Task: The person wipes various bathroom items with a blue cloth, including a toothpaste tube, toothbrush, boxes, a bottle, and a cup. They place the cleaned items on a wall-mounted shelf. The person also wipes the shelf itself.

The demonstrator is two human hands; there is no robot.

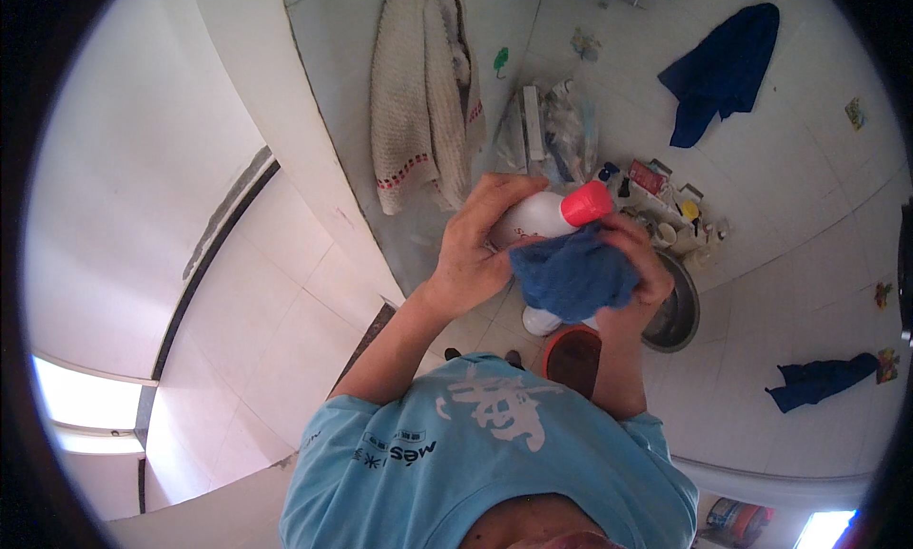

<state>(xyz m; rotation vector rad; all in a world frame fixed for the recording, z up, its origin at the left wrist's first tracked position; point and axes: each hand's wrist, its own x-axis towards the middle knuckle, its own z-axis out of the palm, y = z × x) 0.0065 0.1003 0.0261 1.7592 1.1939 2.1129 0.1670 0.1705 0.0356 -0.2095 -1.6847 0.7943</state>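
Note:
My left hand (474, 246) is wrapped round a white plastic bottle (531, 217) with a red cap (587, 204), which lies tilted with the cap towards the right. A blue cloth (574, 274) hangs against the bottle's lower side, just below the cap. My right hand (638, 264) grips this cloth at its right edge, with the fingers close to the cap and slightly blurred. Part of the bottle is hidden behind the cloth and my left fingers.
Beyond my hands, a beige towel (421, 100) hangs on the wall near a shelf of toiletries (667, 203). Dark blue cloths (724, 75) hang on the right wall. Below are a grey basin (688, 314), a red-rimmed bucket (549, 353) and a white object (540, 322).

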